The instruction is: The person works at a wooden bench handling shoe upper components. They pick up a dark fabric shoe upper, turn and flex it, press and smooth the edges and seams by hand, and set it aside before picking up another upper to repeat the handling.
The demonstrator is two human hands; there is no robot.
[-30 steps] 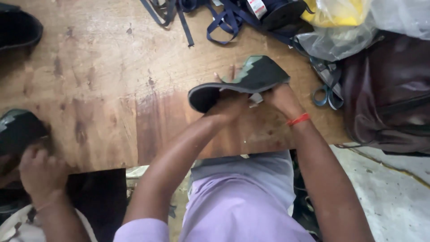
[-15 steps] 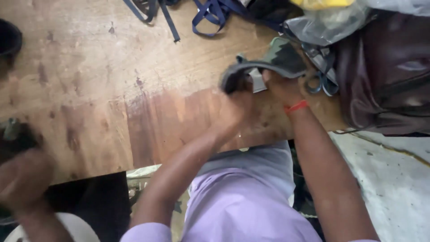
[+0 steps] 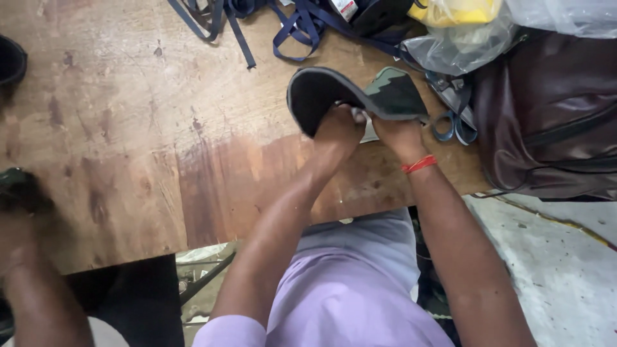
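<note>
Both my hands hold a dark sandal (image 3: 321, 96) with a green camouflage strap (image 3: 392, 93) over the wooden table (image 3: 128, 128). My left hand (image 3: 337, 132) grips under the black sole near its middle. My right hand (image 3: 398, 135), with a red thread on the wrist, holds the strap end. A small white tag shows between the two hands.
Blue straps (image 3: 289, 26) lie at the table's far edge. Clear plastic bags (image 3: 463, 45) and a yellow item sit by a dark brown bag (image 3: 553, 115) on the right. Another person's hand (image 3: 22, 212) works a dark sandal at the left edge. A black shoe (image 3: 9, 58) lies far left.
The sandal has been turned so its black sole faces up and left. The view has shifted, and both hands keep their hold on it. The other person's hand at left has moved slightly.
</note>
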